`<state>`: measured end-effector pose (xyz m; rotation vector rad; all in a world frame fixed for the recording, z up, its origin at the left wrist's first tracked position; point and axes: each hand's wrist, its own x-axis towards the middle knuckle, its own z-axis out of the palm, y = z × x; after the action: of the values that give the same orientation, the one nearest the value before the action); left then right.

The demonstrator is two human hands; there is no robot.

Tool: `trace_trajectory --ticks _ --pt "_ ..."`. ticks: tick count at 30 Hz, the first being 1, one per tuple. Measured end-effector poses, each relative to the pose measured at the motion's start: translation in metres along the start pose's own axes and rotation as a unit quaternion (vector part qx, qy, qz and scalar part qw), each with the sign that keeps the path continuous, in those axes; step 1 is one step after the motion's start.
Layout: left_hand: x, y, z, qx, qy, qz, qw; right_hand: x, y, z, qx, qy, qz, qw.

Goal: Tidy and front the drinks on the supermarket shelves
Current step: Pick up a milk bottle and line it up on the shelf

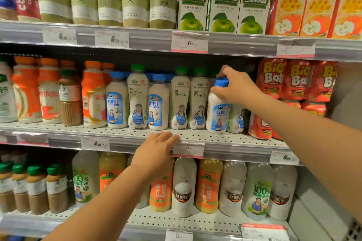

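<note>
My right hand (236, 86) grips the blue-cap bottle (218, 111) by its neck; left hand (156, 150) lies flat on the shelf (225, 139). A careless swing could topple neighbouring bottles.

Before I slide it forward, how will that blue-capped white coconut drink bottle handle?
The blue-capped white plastic bottle looks full, so probably heavy for its size. Tall with a narrow waist, gripped at the cap by the right hand, it may tip. Its glossy label may be slippery.

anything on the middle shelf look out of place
Yes. A brown Starbucks latte bottle stands among the orange-capped bottles on the left. The blue-capped coconut bottle, gripped at its cap by the right hand, tilts in front of green-capped ones.
</note>
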<state>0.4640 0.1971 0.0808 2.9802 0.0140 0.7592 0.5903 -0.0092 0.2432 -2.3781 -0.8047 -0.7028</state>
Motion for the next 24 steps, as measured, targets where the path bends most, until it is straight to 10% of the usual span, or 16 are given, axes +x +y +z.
trace_trajectory --ticks 7,15,24 --pt "0.006 0.017 -0.039 -0.014 -0.147 -0.025 0.989 -0.039 -0.016 -0.013 0.044 0.003 -0.078 0.996" --pt "-0.018 0.024 -0.081 -0.452 -0.016 -0.007 0.892 -0.078 -0.096 -0.025 0.151 0.029 -0.107 0.982" --pt "-0.054 -0.073 -0.088 -0.519 0.015 -0.027 0.854 -0.074 -0.185 0.055 0.200 -0.072 -0.060 0.975"
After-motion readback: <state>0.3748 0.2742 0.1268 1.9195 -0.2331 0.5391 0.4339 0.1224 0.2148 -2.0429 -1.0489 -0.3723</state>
